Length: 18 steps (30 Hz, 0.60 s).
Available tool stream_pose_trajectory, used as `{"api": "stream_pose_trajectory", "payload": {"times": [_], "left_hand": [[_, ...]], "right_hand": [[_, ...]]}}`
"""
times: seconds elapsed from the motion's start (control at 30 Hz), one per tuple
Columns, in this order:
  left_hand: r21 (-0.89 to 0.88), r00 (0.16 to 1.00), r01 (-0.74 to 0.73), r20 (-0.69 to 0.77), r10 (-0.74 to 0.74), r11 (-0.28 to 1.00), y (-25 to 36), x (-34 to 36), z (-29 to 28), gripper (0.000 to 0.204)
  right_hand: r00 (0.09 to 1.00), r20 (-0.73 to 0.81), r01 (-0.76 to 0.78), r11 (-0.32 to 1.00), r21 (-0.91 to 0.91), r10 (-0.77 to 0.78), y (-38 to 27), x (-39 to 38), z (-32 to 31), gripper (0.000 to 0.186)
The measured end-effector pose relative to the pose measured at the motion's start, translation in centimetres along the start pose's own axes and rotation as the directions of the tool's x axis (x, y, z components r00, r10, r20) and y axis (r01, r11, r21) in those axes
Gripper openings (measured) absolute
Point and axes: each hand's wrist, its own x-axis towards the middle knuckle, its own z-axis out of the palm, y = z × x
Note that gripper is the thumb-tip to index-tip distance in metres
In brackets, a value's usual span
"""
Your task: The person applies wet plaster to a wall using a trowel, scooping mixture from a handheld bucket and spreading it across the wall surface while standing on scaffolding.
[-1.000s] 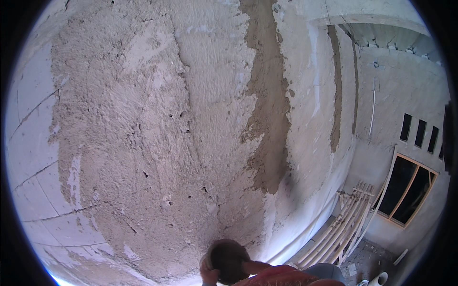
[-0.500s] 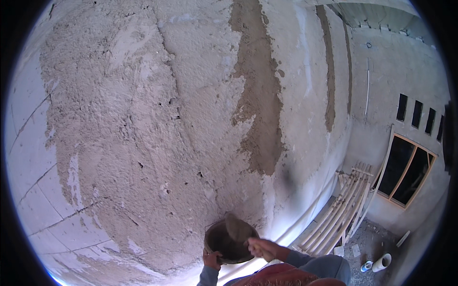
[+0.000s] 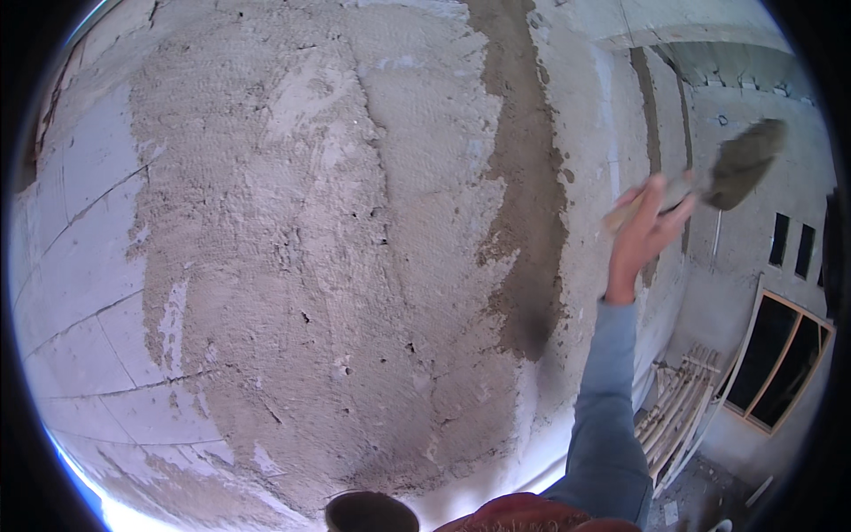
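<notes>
My right hand (image 3: 640, 232) is raised at the right, its fingers wrapped round the handle of a trowel. The trowel's blade (image 3: 749, 164), coated in grey-brown mortar, points up and to the right. Behind it is the far end of the room; I see no contact with the wall. At the lower edge, a dark bucket (image 3: 372, 499) is partly cut off, and its contents are too dark to make out. My left hand is out of the picture. Before me stands a rough plastered wall (image 3: 266, 222) with a darker wet-looking mortar band (image 3: 525, 186) running down it.
Bare pale blocks (image 3: 84, 266) show at the wall's left. Thinner mortar strips (image 3: 649, 115) run farther right. A rack of wooden poles (image 3: 678, 403) stands at the lower right, near a wood-framed window (image 3: 780, 359). Narrow openings (image 3: 780, 239) pierce the end wall.
My right hand has lifted the trowel from over the bucket up to the right, arm outstretched. My left hand has left the picture, and the bucket appears lower. The whole view has shifted.
</notes>
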Motion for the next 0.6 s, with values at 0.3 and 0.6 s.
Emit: {"api": "stream_pose_trajectory", "payload": {"times": [0.3, 0.6], "left_hand": [[-0.027, 0.987, -0.009, -0.159, 0.005, 1.000, 1.5, 0.0, -4.2, 0.068], [-0.020, 0.984, -0.016, -0.177, 0.012, 1.000, 0.7, 1.3, -7.4, 0.067]], "right_hand": [[0.843, -0.252, 0.315, 0.816, -0.485, -0.475, 3.6, 12.3, 14.6, 0.063], [0.606, 0.792, -0.001, 0.996, -0.094, 0.076, 3.2, -5.5, 23.8, 0.053]]}}
